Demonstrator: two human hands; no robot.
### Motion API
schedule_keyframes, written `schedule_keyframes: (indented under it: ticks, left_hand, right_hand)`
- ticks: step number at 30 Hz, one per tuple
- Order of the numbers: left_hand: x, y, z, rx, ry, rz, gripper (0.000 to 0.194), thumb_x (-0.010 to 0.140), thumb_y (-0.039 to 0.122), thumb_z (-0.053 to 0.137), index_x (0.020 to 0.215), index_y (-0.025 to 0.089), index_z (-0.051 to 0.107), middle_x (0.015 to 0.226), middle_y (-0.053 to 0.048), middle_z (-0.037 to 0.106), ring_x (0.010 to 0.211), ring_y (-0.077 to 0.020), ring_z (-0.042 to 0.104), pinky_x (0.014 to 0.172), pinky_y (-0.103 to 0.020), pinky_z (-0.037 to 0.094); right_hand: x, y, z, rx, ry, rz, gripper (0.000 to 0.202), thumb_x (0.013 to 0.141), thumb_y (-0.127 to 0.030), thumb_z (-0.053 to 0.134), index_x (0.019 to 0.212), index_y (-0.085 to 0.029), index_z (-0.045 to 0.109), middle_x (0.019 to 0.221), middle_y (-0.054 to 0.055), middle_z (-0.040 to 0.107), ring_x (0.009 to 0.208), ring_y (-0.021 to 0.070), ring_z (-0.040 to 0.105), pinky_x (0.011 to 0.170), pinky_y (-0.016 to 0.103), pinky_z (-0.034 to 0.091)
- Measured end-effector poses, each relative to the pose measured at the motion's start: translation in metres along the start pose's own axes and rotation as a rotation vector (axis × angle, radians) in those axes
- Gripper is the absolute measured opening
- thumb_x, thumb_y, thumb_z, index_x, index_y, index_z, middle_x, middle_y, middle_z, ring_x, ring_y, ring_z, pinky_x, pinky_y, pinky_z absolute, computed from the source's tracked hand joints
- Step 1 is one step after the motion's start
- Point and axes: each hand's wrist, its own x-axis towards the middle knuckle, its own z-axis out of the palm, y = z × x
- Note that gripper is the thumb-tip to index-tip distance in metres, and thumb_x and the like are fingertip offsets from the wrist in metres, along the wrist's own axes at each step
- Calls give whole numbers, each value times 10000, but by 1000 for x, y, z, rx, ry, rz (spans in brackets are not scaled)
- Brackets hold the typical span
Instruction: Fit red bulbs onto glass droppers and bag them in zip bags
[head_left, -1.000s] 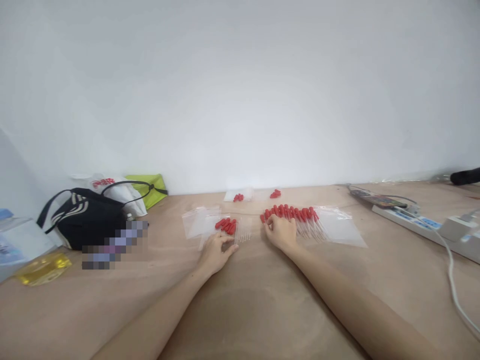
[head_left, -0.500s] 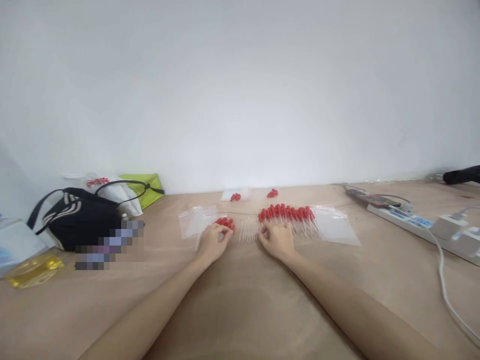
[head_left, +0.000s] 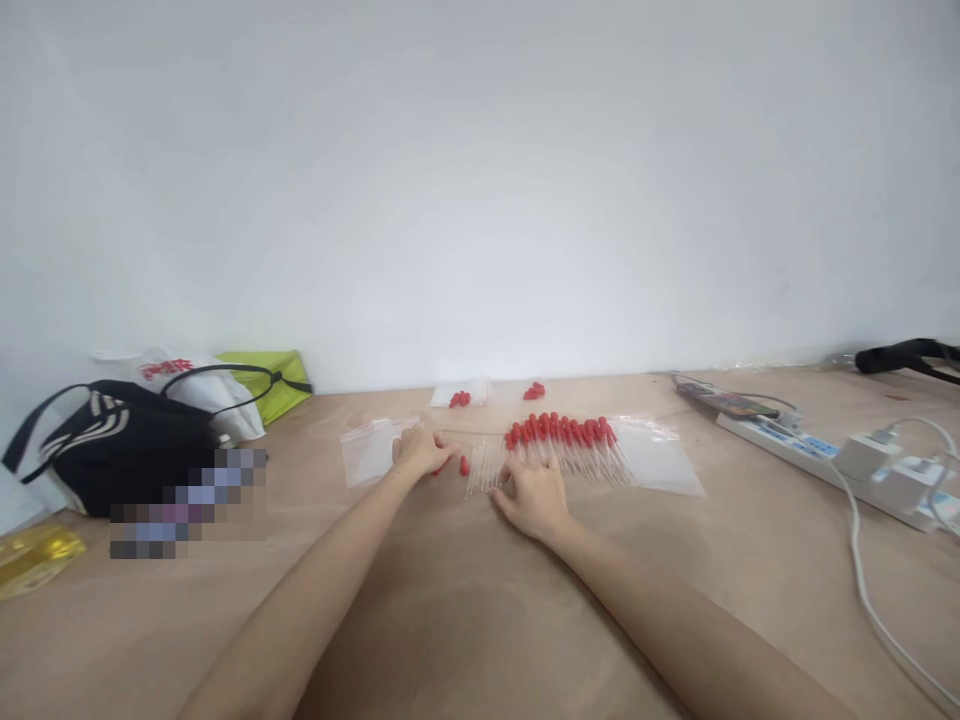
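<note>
My left hand point(head_left: 421, 450) lies over the small left-hand group of red rubber bulbs point(head_left: 465, 466). Its thumb and forefinger stand apart, and the other fingers are mostly hidden; most of that group is under the hand. My right hand point(head_left: 534, 497) rests at the near side of the tubes, its thumb and forefinger curved with a gap between them. Between both hands lies a row of thin clear tubes point(head_left: 486, 468) without bulbs. Beyond and right of my right hand, many tubes topped with red bulbs point(head_left: 559, 428) lie side by side.
Clear plastic bags point(head_left: 664, 460) lie right of the row, with another bag point(head_left: 364, 455) at left. Two small bulb piles point(head_left: 460, 399) sit near the wall. A black bag point(head_left: 127, 440) stands left; a power strip point(head_left: 795, 450) with a white cable point(head_left: 859, 560) lies right.
My left hand has moved up and left over the red bulbs, leaving one bulb visible apart at its right. My right thumb and forefinger have spread. The view has shifted slightly right.
</note>
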Motion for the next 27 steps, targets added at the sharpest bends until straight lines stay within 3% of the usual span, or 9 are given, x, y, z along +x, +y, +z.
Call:
schedule_keyframes:
  ticks: [5, 9, 14, 16, 19, 22, 27]
  left_hand:
    - [7, 6, 5, -3, 28, -59, 148, 579, 303, 638, 534, 174, 580, 703, -96, 636, 833, -303, 564, 664, -336, 391]
    - [-3, 12, -2, -92, 68, 18, 134, 697, 274, 549, 633, 158, 570, 781, -96, 629, 846, -259, 562, 691, -313, 401]
    - [-53, 14, -10, -305, -4, 223, 178, 814, 324, 421, 824, 176, 521, 737, -7, 605, 679, -131, 573, 632, -216, 436]
    - [-78, 11, -8, -598, -57, 339, 168, 802, 292, 436, 894, 162, 489, 766, -25, 574, 696, -139, 559, 614, -229, 444]
    - [-106, 4, -1, -808, -169, 356, 274, 810, 286, 411, 1065, 187, 424, 723, 1, 522, 604, -119, 526, 570, -231, 442]
    - [-117, 0, 7, -932, -258, 308, 226, 813, 300, 402, 997, 178, 449, 657, 21, 486, 567, -115, 517, 535, -228, 440]
    - [-117, -3, 12, -983, -204, 306, 115, 761, 252, 517, 824, 172, 462, 688, 22, 500, 638, -109, 516, 609, -225, 425]
  right_hand:
    - [4, 8, -1, -30, -40, 77, 118, 736, -305, 477, 771, -205, 528, 642, -6, 604, 684, 154, 519, 683, 295, 178]
    - [4, 11, -2, -29, -50, 104, 116, 710, -247, 469, 802, -212, 528, 638, -14, 609, 677, 151, 527, 680, 293, 181]
    - [16, 8, 0, -88, -7, 177, 171, 739, -246, 421, 822, -206, 566, 712, 30, 641, 697, 161, 552, 716, 324, 186]
    - [25, 5, 1, -124, -22, 211, 189, 749, -256, 415, 818, -203, 584, 742, 50, 649, 726, 174, 565, 720, 331, 194]
    - [39, 1, 5, -154, -57, 247, 176, 728, -244, 448, 774, -184, 607, 734, 79, 653, 728, 194, 580, 713, 338, 209]
    - [48, -4, 10, -174, -80, 292, 161, 706, -193, 467, 702, -150, 622, 703, 119, 651, 684, 210, 591, 718, 358, 215]
    - [55, -13, 17, -193, -97, 324, 191, 703, -110, 446, 648, -129, 628, 670, 141, 650, 667, 235, 599, 736, 389, 218]
